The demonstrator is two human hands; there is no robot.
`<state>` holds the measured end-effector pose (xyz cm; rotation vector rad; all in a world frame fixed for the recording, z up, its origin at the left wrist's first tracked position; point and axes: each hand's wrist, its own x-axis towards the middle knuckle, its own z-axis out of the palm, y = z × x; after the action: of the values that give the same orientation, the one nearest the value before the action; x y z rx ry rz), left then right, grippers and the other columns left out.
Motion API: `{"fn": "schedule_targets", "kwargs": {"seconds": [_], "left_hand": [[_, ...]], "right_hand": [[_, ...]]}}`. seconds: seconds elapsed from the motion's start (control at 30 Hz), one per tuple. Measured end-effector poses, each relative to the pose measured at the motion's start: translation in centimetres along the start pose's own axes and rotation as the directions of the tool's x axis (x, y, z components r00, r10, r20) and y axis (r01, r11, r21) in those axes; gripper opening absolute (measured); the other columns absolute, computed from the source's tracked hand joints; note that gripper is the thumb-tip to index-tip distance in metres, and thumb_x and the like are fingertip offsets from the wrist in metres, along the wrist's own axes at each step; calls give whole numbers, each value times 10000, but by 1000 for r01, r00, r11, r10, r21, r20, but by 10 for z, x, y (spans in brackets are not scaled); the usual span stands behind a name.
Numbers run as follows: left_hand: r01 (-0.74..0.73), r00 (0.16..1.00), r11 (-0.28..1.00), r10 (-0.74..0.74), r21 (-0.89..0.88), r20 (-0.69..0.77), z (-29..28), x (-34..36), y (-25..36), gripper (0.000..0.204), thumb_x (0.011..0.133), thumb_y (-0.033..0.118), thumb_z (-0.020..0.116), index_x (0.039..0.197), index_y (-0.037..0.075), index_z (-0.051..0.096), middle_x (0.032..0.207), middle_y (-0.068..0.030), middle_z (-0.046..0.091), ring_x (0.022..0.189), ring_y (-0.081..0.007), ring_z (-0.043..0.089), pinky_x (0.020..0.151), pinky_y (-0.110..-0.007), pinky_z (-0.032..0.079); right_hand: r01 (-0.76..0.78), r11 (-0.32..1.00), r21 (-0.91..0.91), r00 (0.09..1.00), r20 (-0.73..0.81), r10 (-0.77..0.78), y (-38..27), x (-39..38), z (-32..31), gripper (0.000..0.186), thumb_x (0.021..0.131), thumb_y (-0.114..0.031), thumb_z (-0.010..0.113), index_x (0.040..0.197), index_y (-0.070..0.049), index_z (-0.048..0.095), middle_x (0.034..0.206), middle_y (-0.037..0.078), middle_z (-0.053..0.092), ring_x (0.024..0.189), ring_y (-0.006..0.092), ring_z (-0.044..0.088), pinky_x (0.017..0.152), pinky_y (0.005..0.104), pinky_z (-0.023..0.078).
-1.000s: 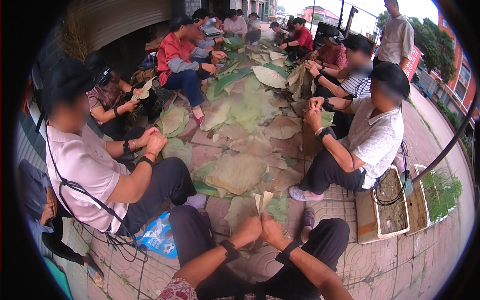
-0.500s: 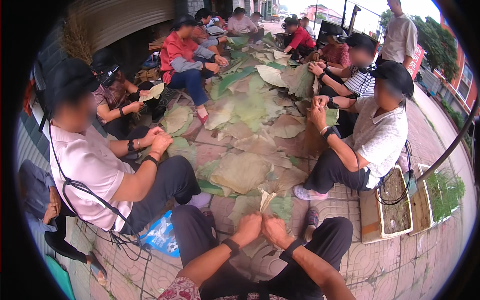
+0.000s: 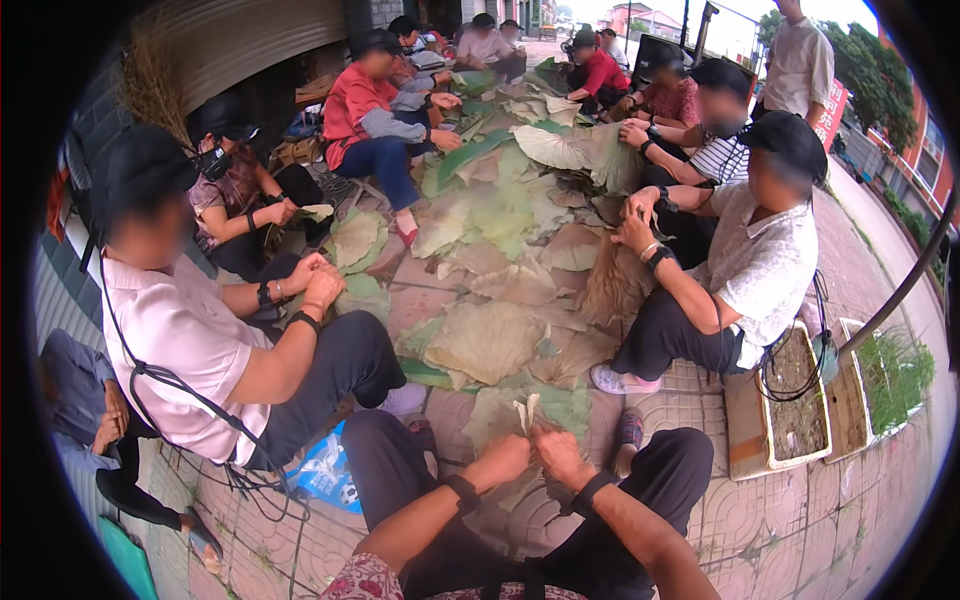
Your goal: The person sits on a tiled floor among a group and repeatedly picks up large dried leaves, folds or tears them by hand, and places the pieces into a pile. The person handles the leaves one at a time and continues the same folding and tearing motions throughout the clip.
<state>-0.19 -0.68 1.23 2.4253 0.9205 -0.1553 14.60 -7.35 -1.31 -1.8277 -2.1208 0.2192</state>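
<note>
In the head view the left hand (image 3: 500, 460) and right hand (image 3: 558, 458) meet just above the person's knees, both pinched on a small folded leaf strip (image 3: 527, 412) that sticks up pale between the fingertips. Each wrist wears a dark band. Beyond the strip, large dried leaves (image 3: 490, 340) lie spread over the paved floor (image 3: 770, 530), running away between two rows of seated people. Just left of the left knee a blue printed bag (image 3: 325, 470) lies crumpled on the paving, beside a neighbour in a pink shirt (image 3: 180, 340). To the right, a person in a white shirt (image 3: 760, 265) sits against two long white planter boxes (image 3: 795, 420). Far back on the right stands a red upright sign (image 3: 829, 112), partly hidden behind a cap.
</note>
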Motion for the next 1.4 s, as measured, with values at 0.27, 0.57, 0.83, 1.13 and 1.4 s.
{"fn": "schedule_targets", "kwargs": {"seconds": [0.27, 0.57, 0.83, 1.13, 1.4], "left_hand": [[0, 1000, 1000, 0, -19, -22, 2, -5, -4, 233, 850, 157, 552, 823, -18, 702, 870, -264, 684, 826, -435, 676, 741, -521, 529], [31, 964, 1000, -30, 1, -263, 20, -5, -6, 194, 845, 135, 557, 850, -32, 656, 825, -260, 678, 774, -427, 675, 695, -510, 538], [58, 968, 996, -73, -69, -240, 18, -2, 0, 200, 869, 118, 510, 871, -33, 639, 821, -261, 679, 779, -427, 681, 690, -517, 541], [4, 993, 999, -9, -48, -116, 16, -5, -2, 245, 863, 148, 512, 827, -22, 685, 826, -254, 684, 783, -425, 680, 711, -510, 537], [-48, 996, 998, 45, -40, -83, 17, -7, -4, 250, 863, 163, 532, 804, -24, 686, 842, -268, 679, 782, -423, 679, 725, -514, 531]], "right_hand": [[-80, 993, 85, 996, 46, 77, -9, -1, -1, 248, 801, -65, 560, 1019, -5, 459, 859, 237, 644, 746, 425, 649, 650, 496, 510], [17, 1000, 21, 998, -52, -16, -12, 4, 1, 224, 778, -101, 591, 972, -5, 535, 803, 213, 653, 690, 354, 666, 591, 436, 513], [-56, 998, 1, 998, 10, 56, -8, 0, 10, 242, 795, -92, 578, 1011, 2, 518, 805, 219, 653, 697, 362, 674, 576, 446, 511], [-25, 999, -25, 999, 27, 26, -5, -2, 12, 242, 777, -85, 598, 996, -8, 529, 818, 195, 665, 692, 360, 676, 598, 423, 531], [-3, 1000, -4, 1000, 19, 3, -3, -2, 7, 222, 773, -106, 615, 965, -11, 557, 836, 201, 663, 733, 363, 678, 618, 438, 529]]}}
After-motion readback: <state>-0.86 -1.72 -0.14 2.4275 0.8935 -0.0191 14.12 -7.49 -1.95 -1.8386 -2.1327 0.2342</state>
